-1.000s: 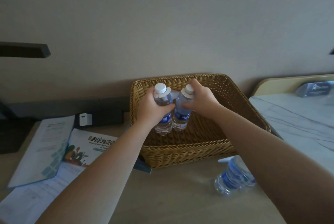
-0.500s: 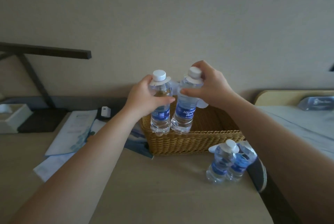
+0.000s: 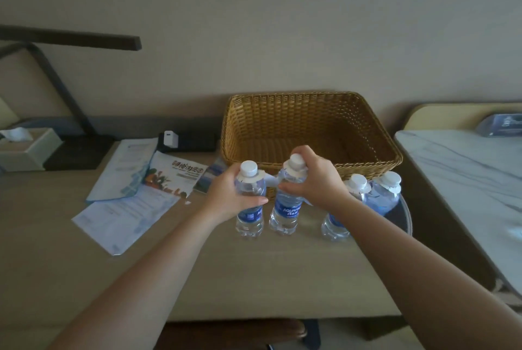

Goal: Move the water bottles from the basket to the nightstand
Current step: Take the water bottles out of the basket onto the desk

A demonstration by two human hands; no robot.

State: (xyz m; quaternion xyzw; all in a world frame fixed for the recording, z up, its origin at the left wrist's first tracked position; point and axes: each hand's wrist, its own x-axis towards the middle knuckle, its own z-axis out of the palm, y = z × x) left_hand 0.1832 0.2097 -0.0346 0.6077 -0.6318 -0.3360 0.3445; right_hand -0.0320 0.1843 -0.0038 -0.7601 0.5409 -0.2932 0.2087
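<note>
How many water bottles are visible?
4. One in the left hand, one in the right hand, two standing right of them. Basket looks empty.

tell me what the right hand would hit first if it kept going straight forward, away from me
Probably the basket: the right hand grips a bottle just in front of its near wall, and that bottle would likely touch the wicker first. Depth is hard to judge in this one view.

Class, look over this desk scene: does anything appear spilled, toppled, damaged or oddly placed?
Nothing spilled or toppled. The papers lie loosely fanned and overlapping, slightly untidy. All four water bottles stand upright and capped in front of the wicker basket.
</note>
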